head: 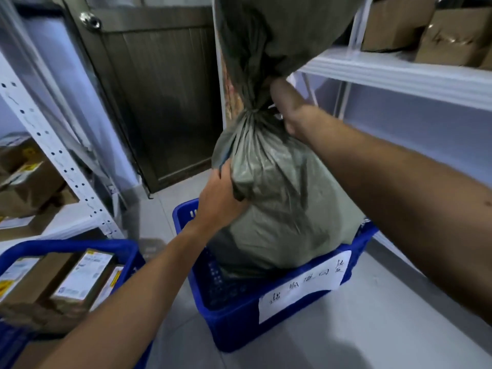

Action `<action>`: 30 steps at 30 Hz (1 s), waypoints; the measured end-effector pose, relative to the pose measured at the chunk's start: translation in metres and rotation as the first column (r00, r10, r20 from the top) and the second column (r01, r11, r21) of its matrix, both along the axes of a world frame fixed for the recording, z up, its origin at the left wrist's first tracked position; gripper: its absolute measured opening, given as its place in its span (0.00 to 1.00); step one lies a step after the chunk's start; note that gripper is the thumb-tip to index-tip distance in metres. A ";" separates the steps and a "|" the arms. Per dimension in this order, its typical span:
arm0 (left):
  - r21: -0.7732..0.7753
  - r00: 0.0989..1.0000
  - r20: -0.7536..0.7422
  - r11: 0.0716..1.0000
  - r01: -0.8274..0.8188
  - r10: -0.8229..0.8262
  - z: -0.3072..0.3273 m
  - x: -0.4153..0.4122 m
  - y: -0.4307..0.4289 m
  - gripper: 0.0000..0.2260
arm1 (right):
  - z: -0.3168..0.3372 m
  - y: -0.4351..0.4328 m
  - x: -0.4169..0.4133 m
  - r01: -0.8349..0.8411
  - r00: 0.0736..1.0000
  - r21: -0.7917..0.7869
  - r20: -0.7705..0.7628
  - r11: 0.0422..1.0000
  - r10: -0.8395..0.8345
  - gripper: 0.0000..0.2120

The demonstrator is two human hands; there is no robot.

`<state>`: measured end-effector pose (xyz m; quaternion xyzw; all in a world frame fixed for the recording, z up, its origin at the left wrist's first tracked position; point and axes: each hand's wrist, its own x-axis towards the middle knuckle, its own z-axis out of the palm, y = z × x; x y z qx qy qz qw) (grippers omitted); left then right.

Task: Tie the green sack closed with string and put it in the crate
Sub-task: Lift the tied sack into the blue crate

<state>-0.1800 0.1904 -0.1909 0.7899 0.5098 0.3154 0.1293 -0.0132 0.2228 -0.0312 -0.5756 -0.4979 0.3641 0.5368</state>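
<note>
Pale tiled floor (pixel 372 328) between white perforated steel shelving (pixel 53 150) and a ribbed metal door (pixel 165 102). At far left, a second blue crate (pixel 66 246) holds labelled cardboard boxes (pixel 82 278). My left hand (pixel 221 201) has its grip closed on a fold of the green sack (pixel 287 203), a smooth, creased plastic bulge standing in the blue crate (pixel 239 323), filling it nearly wall to wall. My right hand (pixel 290 113) is clamped on the cinched neck; fingers hidden. String barely discernible. The sack's top is cut off above.
</note>
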 end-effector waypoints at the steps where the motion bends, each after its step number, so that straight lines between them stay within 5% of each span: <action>1: -0.019 1.000 0.007 1.000 -0.005 0.006 -0.006 -0.003 0.002 0.41 | -0.004 0.007 -0.004 -0.010 1.000 -0.003 0.006 1.000 0.010 0.17; 10: 0.054 0.996 0.093 0.999 -0.009 0.004 -0.018 -0.011 0.013 0.33 | 0.011 0.032 -0.021 -0.038 0.999 0.027 -0.010 0.999 0.038 0.28; 13: 0.121 0.998 -0.055 0.992 -0.028 0.035 -0.020 -0.007 0.020 0.35 | 0.005 0.031 -0.009 0.000 0.998 0.003 -0.060 1.000 0.000 0.21; 19: -0.057 0.992 -0.112 0.997 0.054 -0.061 -0.056 -0.006 0.022 0.38 | -0.054 0.030 0.012 -0.020 0.994 -0.161 -0.107 0.987 0.002 0.12; 22: -0.086 0.957 -0.268 0.992 0.093 -0.113 -0.076 -0.007 0.019 0.34 | -0.091 0.021 0.022 -0.004 1.000 -0.242 -0.023 0.970 -0.001 0.06; 25: -0.034 0.912 -0.362 0.980 0.195 -0.194 -0.087 -0.007 0.017 0.23 | -0.142 0.015 0.026 -0.010 0.996 -0.402 0.075 0.915 0.044 0.12; 27: -0.017 0.916 -0.349 0.979 0.203 -0.196 -0.089 -0.001 0.014 0.19 | -0.172 0.013 0.032 0.017 0.983 -0.466 0.169 0.885 0.070 0.14; 30: 0.011 0.978 -0.183 0.995 0.103 -0.100 -0.081 0.017 0.006 0.28 | -0.194 0.000 0.040 0.116 0.970 -0.485 0.242 0.867 0.005 0.15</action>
